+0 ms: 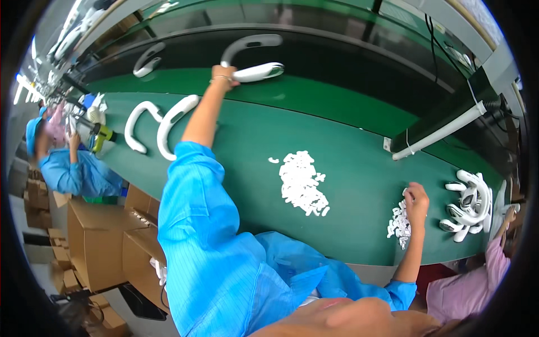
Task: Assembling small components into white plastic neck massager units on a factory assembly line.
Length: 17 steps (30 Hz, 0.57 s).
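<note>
My left hand (223,74) reaches far out over the back edge of the green table and grips a C-shaped neck fan (259,72), white with a grey upper arm. Its open side faces right. Nearer me, two curved white neck-fan pieces (164,135) lie to the left of my left forearm. My right hand (416,203) is closed above a small heap of little white parts (399,226); what its fingertips pinch is too small to name. A bigger heap of small white parts (303,182) lies mid-table between my hands.
Another neck fan (147,60) rests on the conveyor behind the table. Several white neck fans (470,205) are piled at the right end. A black post with a white tube (441,132) stands at the back right. Co-workers sit on both sides; cardboard boxes (104,241) stand at lower left.
</note>
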Available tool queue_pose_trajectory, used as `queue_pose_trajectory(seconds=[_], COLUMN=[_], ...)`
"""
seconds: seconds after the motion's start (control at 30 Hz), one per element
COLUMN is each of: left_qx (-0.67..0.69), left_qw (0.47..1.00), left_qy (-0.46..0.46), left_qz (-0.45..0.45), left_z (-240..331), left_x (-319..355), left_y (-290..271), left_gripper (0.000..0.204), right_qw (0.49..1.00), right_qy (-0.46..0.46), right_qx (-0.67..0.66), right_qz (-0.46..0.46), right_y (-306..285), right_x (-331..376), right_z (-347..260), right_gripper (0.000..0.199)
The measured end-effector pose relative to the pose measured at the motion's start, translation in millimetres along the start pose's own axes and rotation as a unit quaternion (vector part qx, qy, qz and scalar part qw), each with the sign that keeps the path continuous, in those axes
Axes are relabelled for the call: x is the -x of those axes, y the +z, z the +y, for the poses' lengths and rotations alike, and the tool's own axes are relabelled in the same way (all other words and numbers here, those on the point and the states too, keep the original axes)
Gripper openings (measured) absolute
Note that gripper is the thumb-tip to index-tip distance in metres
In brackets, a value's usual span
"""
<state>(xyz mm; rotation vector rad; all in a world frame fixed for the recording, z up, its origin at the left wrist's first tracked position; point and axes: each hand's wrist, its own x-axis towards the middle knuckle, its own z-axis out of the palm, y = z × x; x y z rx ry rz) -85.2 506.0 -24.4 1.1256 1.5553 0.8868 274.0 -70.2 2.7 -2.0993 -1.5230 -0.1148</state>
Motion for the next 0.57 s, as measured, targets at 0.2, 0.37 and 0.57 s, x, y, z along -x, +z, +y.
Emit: queue_pose_trajectory(seconds=[0.2,0.37,0.57], left_qx=[0.177,0.224,0.265], left_qw=[0.933,0.84,0.764], left_qy=[-0.043,-0.179,-0.276], left_qz=[-0.311,-0.461,-0.519], left_z=[0,-11,-6], left_x=[128,223,300], left_y=[10,24,41], left_gripper=[0.029,0.026,0.035], right_qw=[0.955,0.853,0.7], right_qy=[0.22,0.25,0.261], right_qx=[-0.107,-0.388,-0.629], right_qz=[0.17,0.243,0.213], right_y=[-13,-27,-23], right_x=[16,12,25], right_z=[-3,-45,-73], right_gripper=[0.012,0.017,0.022])
